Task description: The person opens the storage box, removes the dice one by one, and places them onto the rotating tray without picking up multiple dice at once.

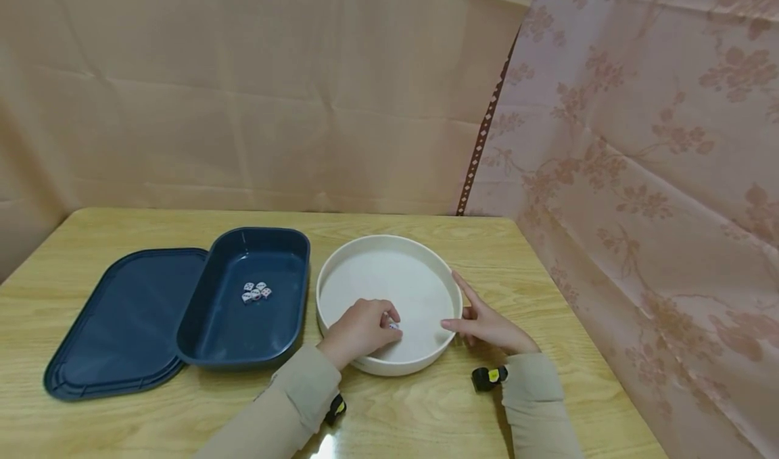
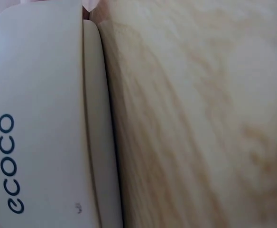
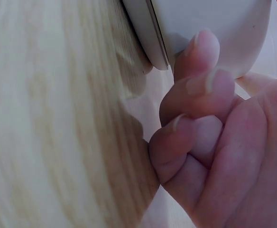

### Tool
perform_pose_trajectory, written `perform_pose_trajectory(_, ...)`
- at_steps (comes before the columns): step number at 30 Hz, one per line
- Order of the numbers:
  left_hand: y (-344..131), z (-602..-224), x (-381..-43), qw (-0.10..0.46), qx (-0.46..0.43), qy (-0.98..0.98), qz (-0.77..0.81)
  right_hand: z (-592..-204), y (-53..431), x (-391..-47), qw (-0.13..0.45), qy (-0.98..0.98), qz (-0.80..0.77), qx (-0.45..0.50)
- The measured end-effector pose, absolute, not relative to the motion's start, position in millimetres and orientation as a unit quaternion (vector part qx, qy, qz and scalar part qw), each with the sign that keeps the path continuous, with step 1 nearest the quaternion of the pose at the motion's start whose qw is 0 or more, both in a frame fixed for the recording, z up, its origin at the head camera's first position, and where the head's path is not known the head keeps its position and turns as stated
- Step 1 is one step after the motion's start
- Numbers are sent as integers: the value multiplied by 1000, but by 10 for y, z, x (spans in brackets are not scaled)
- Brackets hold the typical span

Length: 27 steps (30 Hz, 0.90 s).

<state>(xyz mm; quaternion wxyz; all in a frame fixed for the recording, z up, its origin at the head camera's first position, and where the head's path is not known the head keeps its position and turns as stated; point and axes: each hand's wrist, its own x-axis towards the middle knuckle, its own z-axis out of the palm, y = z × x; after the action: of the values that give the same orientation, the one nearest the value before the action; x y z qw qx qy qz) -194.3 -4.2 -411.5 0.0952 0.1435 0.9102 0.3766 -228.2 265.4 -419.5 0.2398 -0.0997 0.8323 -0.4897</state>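
The left hand [image 1: 359, 327], thumb and fingers curled, pinches a die [image 1: 394, 326]; its fingers may hide more. Grip opposite faces and lift straight. The right hand [image 1: 489, 327] holds the rim, thumb inside; keep that steady. One white round tray [image 1: 377, 270] surrounds the die; leftward on the bench [image 1: 420, 418] are one blue box [image 1: 240, 341] containing at least five dice [image 1: 256, 293] and one blue lid [image 1: 128, 324].

The bench [image 1: 420, 415] has a pale yellow wood-grain top that stretches beyond the fingers on every side. On it stands a round white dish [image 1: 389, 263], beneath the left fingers [image 1: 385, 305] and against the right fingers [image 1: 466, 288]. Left of the left fingers, just beside the dish, sits a deep dark-blue bin [image 1: 262, 341]; farther left lies a flat dark-blue lid [image 1: 124, 317], partly hidden by the bin.
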Motion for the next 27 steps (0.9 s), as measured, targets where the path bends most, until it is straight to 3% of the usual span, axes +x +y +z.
perform_pose_trajectory(12, -26, -4064, -1839, 104, 157, 889, 418, -4215, 2677, -2303, 238, 830, -494, -107)
perform_pose_trajectory(21, -55, -4096, -1838, 10, 161, 865, 475, -4201, 2665, -2300, 241, 823, -503, -103)
perform_pose_trajectory(27, -115, -4005, -1806, -24, 157, 846, 510, -4192, 2674, -2289, 242, 827, -498, -94)
